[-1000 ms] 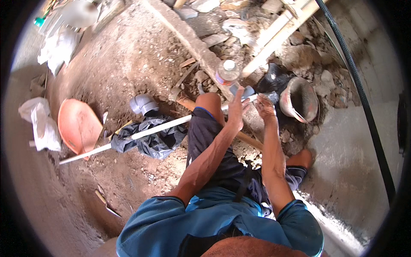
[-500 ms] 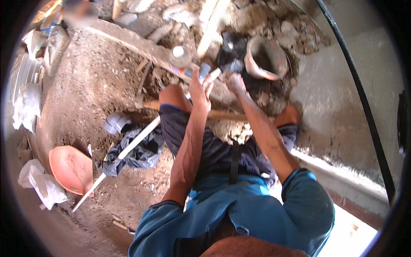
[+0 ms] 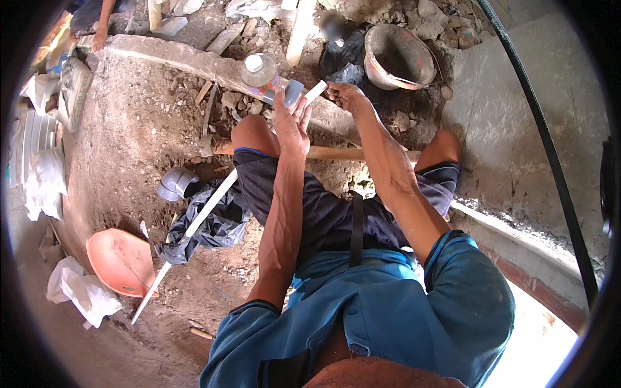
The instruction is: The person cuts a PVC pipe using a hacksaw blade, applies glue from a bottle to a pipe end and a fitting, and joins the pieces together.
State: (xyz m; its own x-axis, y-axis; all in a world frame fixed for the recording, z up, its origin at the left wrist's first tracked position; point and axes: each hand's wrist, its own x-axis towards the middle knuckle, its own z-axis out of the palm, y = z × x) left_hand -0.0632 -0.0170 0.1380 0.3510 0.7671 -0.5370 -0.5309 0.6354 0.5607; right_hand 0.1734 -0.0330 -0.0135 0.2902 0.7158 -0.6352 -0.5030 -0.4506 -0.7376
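A long white plastic pipe [image 3: 210, 210] slants from the ground at the lower left up past my left knee. My left hand [image 3: 292, 129] is around it near its upper end, some fingers stretched out along it. Just off the pipe's open tip, my right hand [image 3: 349, 97] has its fingers pinched together; whatever they hold is too small to make out. Beyond my left fingers a grey plastic fitting [image 3: 292, 92] lies by a clear bottle with a white cap [image 3: 260, 72].
A dirty bucket [image 3: 398, 58] stands beside black plastic at the far right. A wooden handle [image 3: 336, 154] crosses between my knees. At left are a grey elbow fitting [image 3: 178, 183], a black bag [image 3: 220, 216] and an orange scoop-like piece [image 3: 121, 262]. Another person's hand [image 3: 100, 37] rests far left.
The view has shifted, so most things sit higher or further left. My right hand, blurred before, now shows pinched fingers by the pipe tip. The other person's arm has come into clearer view.
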